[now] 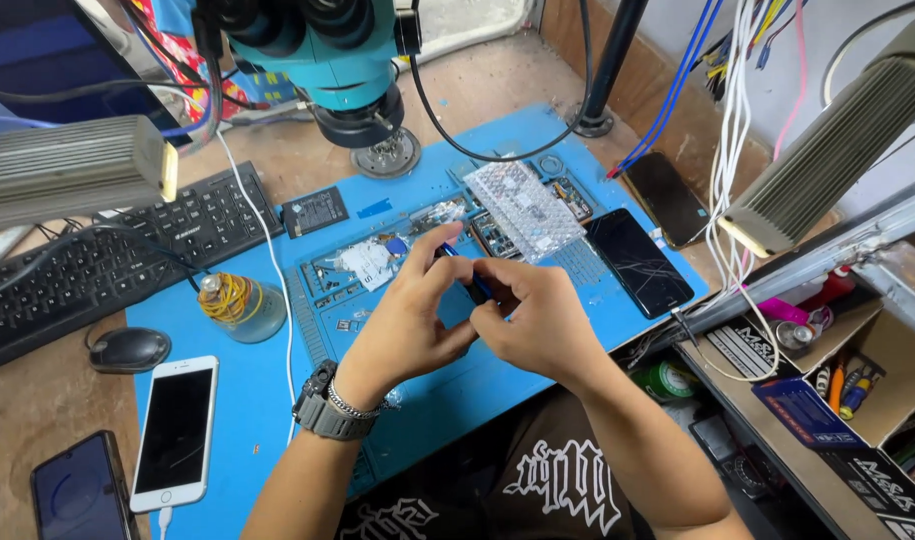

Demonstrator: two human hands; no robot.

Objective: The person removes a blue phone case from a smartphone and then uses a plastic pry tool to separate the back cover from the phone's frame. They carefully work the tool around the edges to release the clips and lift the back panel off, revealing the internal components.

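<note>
Both hands meet over the middle of the blue work mat (247, 420). The left hand (407, 320) has its grip clamped on a small dark part with a blue end (474, 285), thumb and forefinger pinching its upper tip. The right hand (537, 320) closes its grip on the same part from 3 o'clock, fingers curled around its lower end. The part is held just above the mat, between the two hands; its exact kind is too hidden to tell. A grey wristwatch (322, 405) sits on the left wrist.

At 12 o'clock from the grip lie a clear bubbled sheet (522, 205) and small trays of parts. At 2 o'clock rests a black phone with a cracked screen (639, 262), touching the mat's edge. At 9 o'clock stands a small glass jar with yellow bands (239, 305). At 8 o'clock lies a white phone (175, 432), and near it a black mouse (129, 350). At 10 o'clock on the counter sits a black keyboard (107, 255). A teal microscope head (327, 60) hangs at 11 o'clock.
</note>
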